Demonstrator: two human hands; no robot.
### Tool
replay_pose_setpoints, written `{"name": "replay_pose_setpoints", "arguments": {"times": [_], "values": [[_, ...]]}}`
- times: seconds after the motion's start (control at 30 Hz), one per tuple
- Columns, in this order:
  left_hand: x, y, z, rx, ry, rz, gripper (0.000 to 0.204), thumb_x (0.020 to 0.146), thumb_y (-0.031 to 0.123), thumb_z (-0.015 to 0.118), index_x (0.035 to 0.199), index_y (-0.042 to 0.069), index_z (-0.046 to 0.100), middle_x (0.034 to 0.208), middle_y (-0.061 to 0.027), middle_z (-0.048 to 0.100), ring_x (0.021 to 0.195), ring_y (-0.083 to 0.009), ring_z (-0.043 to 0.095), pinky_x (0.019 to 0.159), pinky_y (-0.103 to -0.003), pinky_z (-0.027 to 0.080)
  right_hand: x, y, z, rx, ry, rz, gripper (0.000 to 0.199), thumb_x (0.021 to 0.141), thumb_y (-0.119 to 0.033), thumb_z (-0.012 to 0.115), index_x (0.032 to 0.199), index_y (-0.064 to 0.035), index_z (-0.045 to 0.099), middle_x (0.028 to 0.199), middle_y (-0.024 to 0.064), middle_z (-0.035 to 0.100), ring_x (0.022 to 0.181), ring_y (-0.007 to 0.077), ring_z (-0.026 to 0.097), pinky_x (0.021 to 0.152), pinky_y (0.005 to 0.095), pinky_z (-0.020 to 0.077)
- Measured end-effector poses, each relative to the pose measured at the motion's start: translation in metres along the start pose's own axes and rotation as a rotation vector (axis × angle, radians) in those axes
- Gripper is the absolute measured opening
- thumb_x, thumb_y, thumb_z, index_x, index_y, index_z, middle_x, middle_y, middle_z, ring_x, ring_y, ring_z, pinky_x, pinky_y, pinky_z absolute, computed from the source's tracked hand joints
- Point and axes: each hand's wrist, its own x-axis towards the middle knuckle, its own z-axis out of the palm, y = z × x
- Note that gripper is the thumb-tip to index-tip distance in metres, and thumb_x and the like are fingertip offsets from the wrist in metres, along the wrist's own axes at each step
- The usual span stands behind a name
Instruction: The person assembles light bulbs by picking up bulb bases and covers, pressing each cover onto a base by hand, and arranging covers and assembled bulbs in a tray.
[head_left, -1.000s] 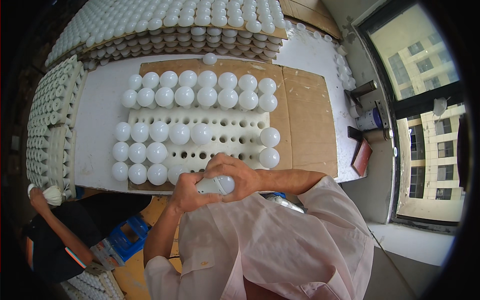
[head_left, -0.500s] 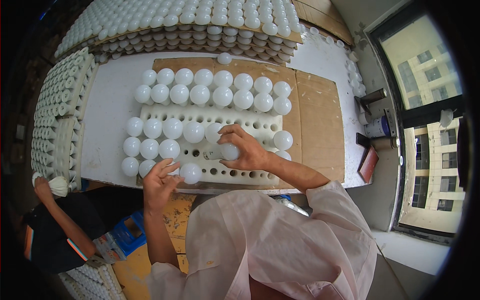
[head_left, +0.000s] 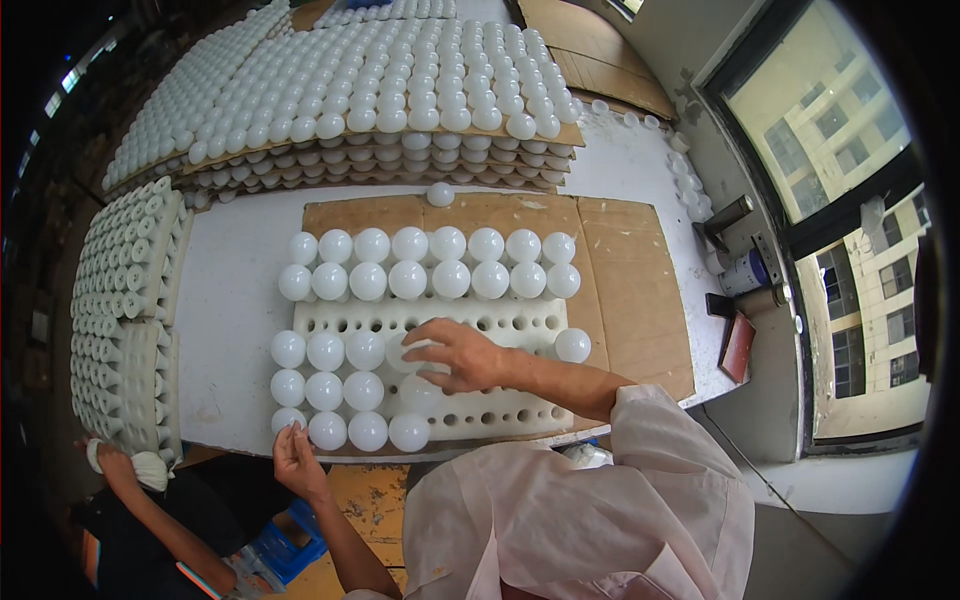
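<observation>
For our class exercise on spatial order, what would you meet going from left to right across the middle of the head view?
White racks of cone-shaped parts → left hand → right hand → white bulb at its row's right end → dark red flat object → large window.

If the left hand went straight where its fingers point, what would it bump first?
Probably the leftmost bulb in the nearest row; the left hand seems right at it, perhaps touching, though depth is unclear.
</observation>
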Motion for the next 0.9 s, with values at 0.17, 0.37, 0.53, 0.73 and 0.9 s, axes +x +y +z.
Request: {"name": "replay_pose_setpoints", "arguments": {"times": [0.17,0.37,0.53,0.73,0.9], "values": [[0.018,-0.018,0.005,0.046,0.161,0.128,0.024,0.092,0.001,0.055,0.113,-0.011,0.055,0.114,-0.0203,0.064,0.103,-0.0229,0.063,0.089,-0.03,0.051,0.018,0.098,-0.083,-0.027,0.29,0.453,0.032,0.079,-0.007,0.068,0.11,-0.0055,0.061,0.099,0.0119,0.062,0.093,0.028,0.062,0.08,0.038,0.0522],[0.023,-0.01,0.004,0.227,0.226,0.112,0.02,0.094,0.003,0.053,0.108,-0.009,0.058,0.106,-0.0188,0.067,0.091,-0.0217,0.065,0.079,-0.03,0.055,0.062,0.218,-0.101,-0.147,0.008,0.754,0.041,0.078,-0.018,0.07,0.116,-0.006,0.06,0.105,0.015,0.062,0.097,0.0295,0.063,0.082,0.0382,0.0518],[0.019,-0.002,0.003,0.367,0.212,0.042,0.021,0.095,0.006,0.053,0.108,-0.009,0.058,0.103,-0.0182,0.069,0.085,-0.019,0.065,0.07,-0.027,0.053,0.097,0.274,-0.055,-0.265,-0.609,0.571,0.07,0.071,-0.024,0.075,0.134,-0.0111,0.048,0.131,0.0171,0.047,0.112,0.0327,0.054,0.096,0.0408,0.0462],[0.018,0.036,0.023,0.539,0.316,0.105,0.029,0.093,0.023,0.06,0.094,-0.005,0.069,0.084,-0.013,0.071,0.067,-0.0203,0.066,0.06,-0.03,0.053,0.118,0.292,-0.001,-0.237,-0.935,0.169,0.089,0.074,-0.026,0.07,0.149,-0.0277,0.023,0.151,0.0149,0.021,0.135,0.0356,0.033,0.105,0.0471,0.0395],[0.019,0.007,0.015,0.577,0.236,0.18,0.026,0.095,0.018,0.057,0.094,-0.006,0.065,0.081,-0.0133,0.07,0.066,-0.0212,0.067,0.058,-0.031,0.054,0.151,0.298,0.019,-0.314,-0.954,0.063,0.093,0.076,-0.028,0.068,0.151,-0.0343,0.014,0.157,0.011,0.009,0.142,0.0334,0.02,0.104,0.0511,0.0381]]}}
